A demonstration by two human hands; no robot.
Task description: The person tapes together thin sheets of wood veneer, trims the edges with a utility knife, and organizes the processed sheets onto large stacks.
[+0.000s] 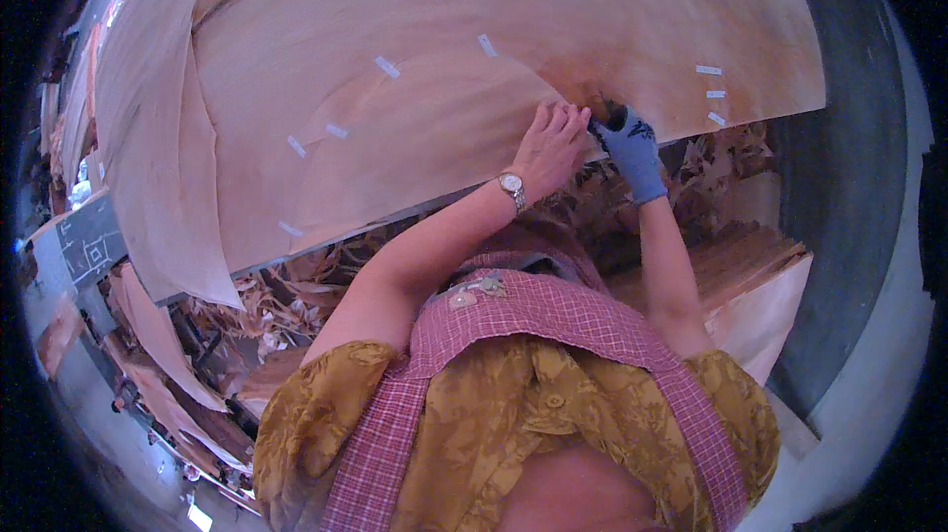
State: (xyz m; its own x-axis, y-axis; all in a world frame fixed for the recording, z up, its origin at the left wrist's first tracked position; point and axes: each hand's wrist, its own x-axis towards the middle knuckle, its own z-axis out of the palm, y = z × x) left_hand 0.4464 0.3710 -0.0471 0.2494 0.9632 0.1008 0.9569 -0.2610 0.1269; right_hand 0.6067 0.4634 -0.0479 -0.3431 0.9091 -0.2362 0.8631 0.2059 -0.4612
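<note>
A large, pale pinkish-brown wood veneer sheet (444, 127) spreads out before me, with short white tape strips (387, 68) stuck on it. My left hand (553, 152), bare and wearing a wristwatch (512, 186), has its bent fingers together on the sheet near its front edge. Their tips meet a darker reddish-brown patch (583, 87) where a split or seam runs. Close beside it, my right hand (632, 152) wears a blue glove with dark markings. Its fingers are curled in around something small and dark, mostly hidden, at the patch.
Crumpled veneer scraps (296, 300) lie below the sheet's front edge. A stack of veneer (731, 285) sits at the lower right, beside a dark grey surface (839, 196). More long veneer pieces (168, 334) lean at the left. Another layer overlaps the sheet's left end.
</note>
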